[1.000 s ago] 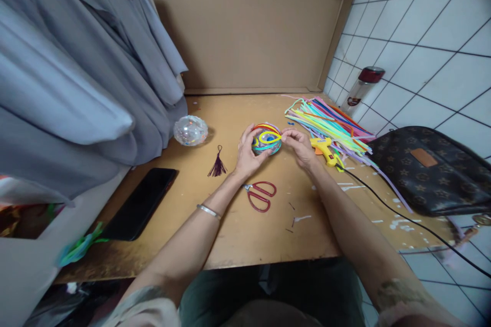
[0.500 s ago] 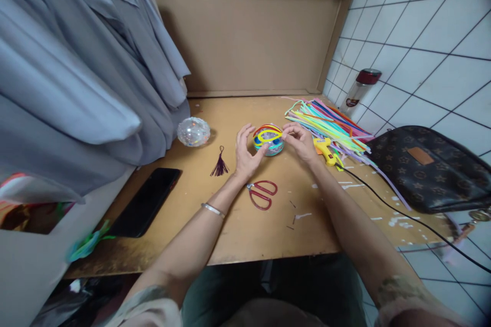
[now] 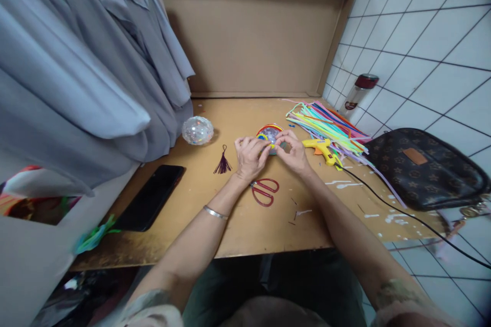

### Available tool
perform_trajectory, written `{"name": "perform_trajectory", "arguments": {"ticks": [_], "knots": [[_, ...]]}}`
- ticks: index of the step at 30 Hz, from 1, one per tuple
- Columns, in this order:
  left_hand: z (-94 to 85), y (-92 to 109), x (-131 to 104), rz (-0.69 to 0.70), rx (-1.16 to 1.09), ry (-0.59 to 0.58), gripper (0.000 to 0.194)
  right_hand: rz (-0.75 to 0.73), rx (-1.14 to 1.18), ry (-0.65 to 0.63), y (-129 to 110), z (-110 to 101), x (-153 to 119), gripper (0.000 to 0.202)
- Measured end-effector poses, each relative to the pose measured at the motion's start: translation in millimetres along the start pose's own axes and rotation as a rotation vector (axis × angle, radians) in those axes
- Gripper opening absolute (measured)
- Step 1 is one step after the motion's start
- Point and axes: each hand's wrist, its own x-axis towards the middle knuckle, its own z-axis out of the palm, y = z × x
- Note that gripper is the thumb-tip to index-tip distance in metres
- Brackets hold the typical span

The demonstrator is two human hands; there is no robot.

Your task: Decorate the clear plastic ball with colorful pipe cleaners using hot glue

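Note:
A clear ball (image 3: 273, 132) wound with red, yellow and blue fuzzy strips sits on the table behind my fingers, which hide its lower part. In front of it my left hand (image 3: 250, 157) and my right hand (image 3: 293, 154) come close together, fingertips pinched on a yellow pipe cleaner (image 3: 272, 146). Just below my left wrist lie red-handled scissors (image 3: 264, 192), their blades covered by the wrist. Left of that hand is a dark purple tassel (image 3: 223, 162). A yellow glue gun (image 3: 324, 150) lies right of my right hand, nozzle pointing toward it.
A second clear ball (image 3: 197, 130) stands at the back left, near hanging grey cloth (image 3: 115, 71). A black phone (image 3: 151, 198) lies front left. Coloured pipe cleaners (image 3: 330, 125), a bottle (image 3: 358, 94) and a brown bag (image 3: 425, 168) are at right. Cardboard (image 3: 261, 36) stands behind.
My left hand has turned over and moved right, and both hands now meet in front of the ball. The yellow loop that lay across the ball is now mostly behind my fingers.

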Motion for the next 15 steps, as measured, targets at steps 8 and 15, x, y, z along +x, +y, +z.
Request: {"name": "perform_trajectory", "arguments": {"ticks": [8,15], "knots": [[9.4,3.0,-6.9,-0.049,-0.16,-0.084,0.036,0.023,-0.015,0.027,-2.3,-2.5,-8.8,0.007],[12.6,18.4,-13.1,-0.235,-0.381,-0.092,0.035,0.061,0.035,0.069,-6.3,0.0,-17.5,0.01]]}}
